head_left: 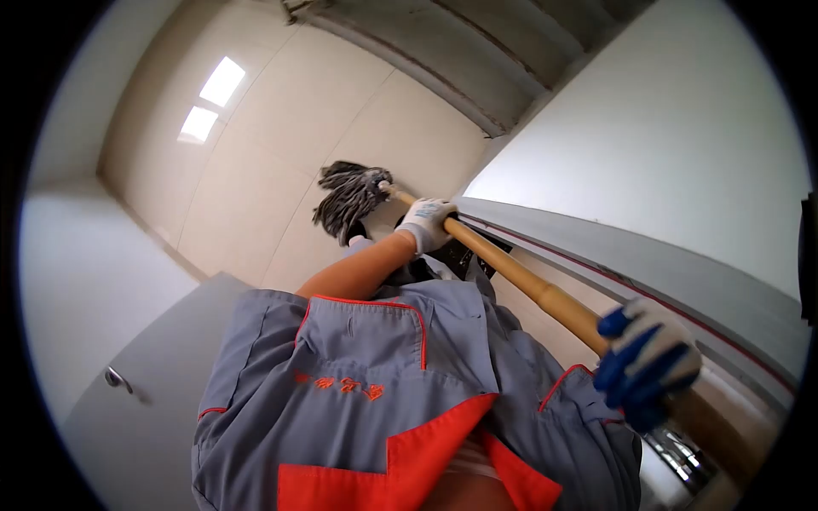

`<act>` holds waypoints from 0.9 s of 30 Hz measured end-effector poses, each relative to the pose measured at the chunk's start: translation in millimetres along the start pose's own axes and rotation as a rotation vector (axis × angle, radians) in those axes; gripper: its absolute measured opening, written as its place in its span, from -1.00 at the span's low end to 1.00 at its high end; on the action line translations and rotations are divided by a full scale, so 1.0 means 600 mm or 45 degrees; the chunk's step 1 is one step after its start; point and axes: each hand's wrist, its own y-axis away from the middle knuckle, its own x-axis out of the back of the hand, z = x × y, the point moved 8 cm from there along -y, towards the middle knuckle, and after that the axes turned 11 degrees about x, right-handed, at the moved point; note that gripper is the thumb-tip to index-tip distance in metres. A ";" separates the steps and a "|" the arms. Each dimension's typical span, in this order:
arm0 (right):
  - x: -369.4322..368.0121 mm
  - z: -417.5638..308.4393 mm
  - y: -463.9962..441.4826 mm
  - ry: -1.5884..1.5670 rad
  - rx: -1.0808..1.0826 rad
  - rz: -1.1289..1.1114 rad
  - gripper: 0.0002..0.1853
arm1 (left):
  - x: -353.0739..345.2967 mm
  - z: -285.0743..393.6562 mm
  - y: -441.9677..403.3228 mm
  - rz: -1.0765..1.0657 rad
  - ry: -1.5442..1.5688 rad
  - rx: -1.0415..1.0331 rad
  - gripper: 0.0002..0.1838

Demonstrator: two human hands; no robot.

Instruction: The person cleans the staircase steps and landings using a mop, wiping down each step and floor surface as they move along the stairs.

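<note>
A mop with a bamboo handle [520,274] slants across in front of my body. Its dark grey string head [348,198] lies on the beige tile floor. My left hand [428,223], in a white and grey work glove, is wrapped round the handle low down, close to the mop head. Higher up, near the handle's upper end, my right hand [648,362] closes round it in a white glove with blue-coated fingers. My right hand is slightly blurred.
Steps [477,60] rise at the top, beyond the tile floor [247,170]. A white wall [665,153] with a grey base runs along the right. A grey door [170,366] with a metal handle stands at lower left. Something black and speckled [467,258] is behind the mop handle.
</note>
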 end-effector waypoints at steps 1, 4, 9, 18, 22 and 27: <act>0.007 -0.014 0.002 -0.025 0.037 -0.086 -0.71 | 0.006 0.029 -0.002 0.086 0.045 -0.097 -0.73; 0.034 -0.055 0.017 0.073 0.035 0.099 -0.72 | 0.028 0.113 -0.026 -0.012 -0.078 -0.095 -0.73; 0.042 -0.110 0.046 0.281 0.066 0.507 -0.74 | 0.081 0.150 -0.014 0.087 -0.128 -0.148 -0.74; 0.031 -0.183 0.092 0.509 0.272 0.917 -0.75 | 0.212 0.155 -0.001 0.619 -0.058 -0.112 -0.74; 0.025 -0.192 0.113 0.583 0.329 1.037 -0.75 | 0.249 0.160 -0.003 0.785 -0.033 -0.190 -0.72; 0.027 -0.173 0.119 0.694 0.275 1.201 -0.75 | 0.284 0.153 -0.042 0.664 -0.130 -0.123 -0.81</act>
